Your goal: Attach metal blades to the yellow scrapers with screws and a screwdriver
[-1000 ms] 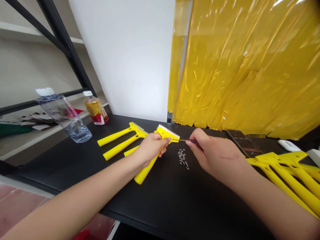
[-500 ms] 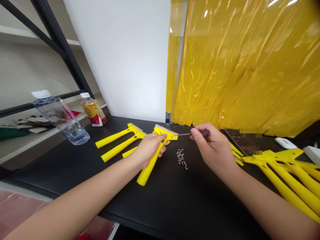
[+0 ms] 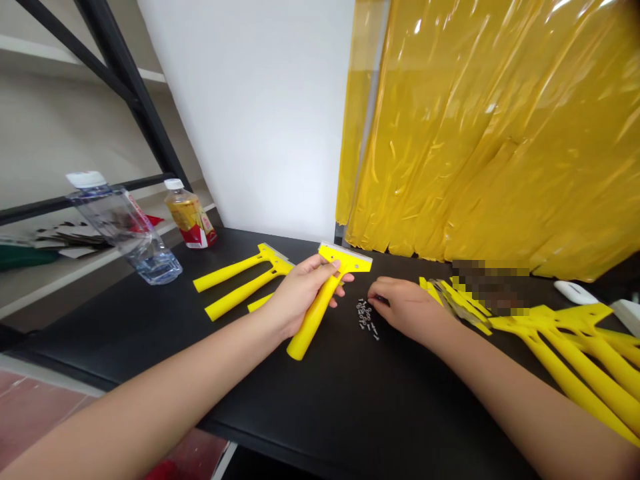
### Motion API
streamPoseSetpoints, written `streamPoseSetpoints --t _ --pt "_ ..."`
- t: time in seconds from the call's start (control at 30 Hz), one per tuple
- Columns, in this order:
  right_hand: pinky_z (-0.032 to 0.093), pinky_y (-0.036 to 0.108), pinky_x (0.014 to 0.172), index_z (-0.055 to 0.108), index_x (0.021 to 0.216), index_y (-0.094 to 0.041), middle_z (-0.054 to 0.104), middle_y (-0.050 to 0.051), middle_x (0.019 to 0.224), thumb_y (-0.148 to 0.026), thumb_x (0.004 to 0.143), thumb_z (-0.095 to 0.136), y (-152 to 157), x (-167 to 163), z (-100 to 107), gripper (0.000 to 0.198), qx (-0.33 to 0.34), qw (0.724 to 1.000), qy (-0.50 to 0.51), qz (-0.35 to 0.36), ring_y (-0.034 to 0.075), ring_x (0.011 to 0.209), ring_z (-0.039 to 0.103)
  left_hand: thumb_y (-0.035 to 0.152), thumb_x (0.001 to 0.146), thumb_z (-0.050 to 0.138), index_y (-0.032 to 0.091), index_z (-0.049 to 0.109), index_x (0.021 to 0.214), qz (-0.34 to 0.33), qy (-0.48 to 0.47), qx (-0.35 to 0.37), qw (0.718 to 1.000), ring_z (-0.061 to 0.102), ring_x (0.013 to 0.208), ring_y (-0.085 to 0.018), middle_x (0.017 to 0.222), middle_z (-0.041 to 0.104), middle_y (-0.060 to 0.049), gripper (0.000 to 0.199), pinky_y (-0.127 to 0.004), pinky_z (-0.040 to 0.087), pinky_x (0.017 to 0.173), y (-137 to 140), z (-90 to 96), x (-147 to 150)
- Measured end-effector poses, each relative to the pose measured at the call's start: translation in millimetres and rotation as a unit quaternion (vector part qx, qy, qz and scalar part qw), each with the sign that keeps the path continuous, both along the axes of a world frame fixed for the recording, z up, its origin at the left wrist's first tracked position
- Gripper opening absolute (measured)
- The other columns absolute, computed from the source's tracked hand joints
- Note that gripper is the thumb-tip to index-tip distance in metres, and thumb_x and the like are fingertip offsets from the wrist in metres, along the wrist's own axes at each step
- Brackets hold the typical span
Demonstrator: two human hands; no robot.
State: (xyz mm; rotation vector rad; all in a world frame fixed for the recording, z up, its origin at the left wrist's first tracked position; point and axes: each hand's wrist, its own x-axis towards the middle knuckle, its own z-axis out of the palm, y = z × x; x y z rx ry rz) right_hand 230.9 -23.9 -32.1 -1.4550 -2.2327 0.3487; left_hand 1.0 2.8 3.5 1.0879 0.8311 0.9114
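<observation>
My left hand (image 3: 316,280) grips a yellow scraper (image 3: 313,327) by the top of its handle, its head raised and pointing away from me. A metal blade runs along the head's far edge, and screw heads show on its face. Low over the black table, my right hand (image 3: 400,303) has its fingers curled beside a small pile of screws (image 3: 365,317). Something dark shows between thumb and fingers; I cannot make out what it is. The screwdriver is not plainly visible. More yellow scrapers (image 3: 235,297) lie left of my left hand.
Yellow scraper handles (image 3: 575,353) are heaped at the right, beside flat yellow pieces (image 3: 463,303). A clear water bottle (image 3: 130,233) and a drink bottle (image 3: 190,217) stand at the left. Behind the table (image 3: 370,407) are a white panel (image 3: 255,120) and yellow plastic sheeting (image 3: 480,133).
My right hand has come down and away from the scraper head to beside the screws; the screwdriver's shaft no longer shows. My left hand still holds the scraper, slightly farther right.
</observation>
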Motion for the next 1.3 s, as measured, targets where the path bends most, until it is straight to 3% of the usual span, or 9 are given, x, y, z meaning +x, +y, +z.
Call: streamPoseSetpoints --t 0.17,0.33,0.4,0.5,0.57,0.87,1.17,1.3 --pt "0.046 0.033 0.081 0.073 0.094 -0.019 0.071 0.005 0.095 -0.030 0.092 0.063 -4 -1 12 0.015 -0.043 0.991 0.123 -0.038 0.021 0.088 0.063 0.038 0.092 0.075 0.013 0.071 0.097 -0.115 -0.017 0.011 0.993 0.063 0.065 -0.010 0.103 0.077 -0.014 0.026 -0.023 0.050 0.057 -6 5.4 -2" --pt "0.049 0.031 0.068 0.069 0.097 -0.018 0.075 0.006 0.087 -0.052 0.094 0.062 -14 -1 34 0.035 -0.156 0.947 0.281 -0.015 0.020 0.074 0.066 0.037 0.092 0.075 0.011 0.077 0.095 -0.217 0.015 0.039 0.975 0.062 0.064 -0.011 0.095 0.077 -0.013 0.026 -0.022 0.047 0.057 -15 12.5 -5" --pt "0.050 0.031 0.067 0.068 0.101 -0.018 0.076 0.008 0.088 -0.056 0.094 0.063 -19 -3 39 0.039 -0.229 0.907 0.354 0.007 0.020 0.073 0.068 0.037 0.094 0.073 0.012 0.078 0.097 -0.246 0.033 0.047 0.968 0.062 0.065 -0.011 0.098 0.078 -0.013 0.026 -0.022 0.047 0.056 -16 13.9 -7" --pt "0.049 0.030 0.067 0.068 0.100 -0.018 0.076 0.008 0.084 -0.049 0.088 0.075 -23 -7 42 0.033 -0.352 0.817 0.456 0.035 0.021 0.074 0.071 0.038 0.096 0.071 0.013 0.080 0.097 -0.275 0.062 0.063 0.957 0.062 0.066 -0.010 0.098 0.078 -0.012 0.027 -0.021 0.048 0.058 -17 14.6 -8" --pt "0.050 0.030 0.069 0.070 0.100 -0.018 0.076 0.007 0.083 -0.045 0.089 0.075 -24 -9 41 0.029 -0.381 0.785 0.487 0.043 0.021 0.075 0.071 0.039 0.096 0.070 0.014 0.080 0.097 -0.275 0.075 0.074 0.956 0.062 0.065 -0.010 0.095 0.078 -0.011 0.027 -0.021 0.048 0.058 -16 14.4 -8" --pt "0.051 0.032 0.080 0.077 0.109 -0.018 0.076 0.007 0.094 -0.042 0.099 0.064 -24 -7 48 0.030 -0.348 0.775 0.521 0.079 0.019 0.081 0.067 0.043 0.095 0.070 0.014 0.078 0.096 -0.258 0.087 0.100 0.957 0.063 0.066 -0.011 0.093 0.078 -0.010 0.030 -0.021 0.050 0.056 -7 11.2 -10" --pt "0.042 0.026 0.060 0.077 0.110 -0.018 0.075 0.007 0.088 -0.048 0.099 0.060 -23 -6 45 0.036 -0.379 0.771 0.508 0.061 0.019 0.077 0.066 0.045 0.096 0.068 0.014 0.076 0.097 -0.250 0.096 0.127 0.955 0.062 0.065 -0.011 0.099 0.078 -0.011 0.031 -0.021 0.049 0.054 -8 9.0 -9" --pt "0.040 0.025 0.056 0.075 0.108 -0.019 0.074 0.008 0.087 -0.050 0.098 0.059 -23 -8 45 0.037 -0.377 0.784 0.490 0.052 0.018 0.074 0.063 0.045 0.097 0.066 0.015 0.075 0.097 -0.245 0.122 0.145 0.951 0.063 0.066 -0.011 0.100 0.078 -0.011 0.032 -0.021 0.049 0.055 -7 9.5 -10"
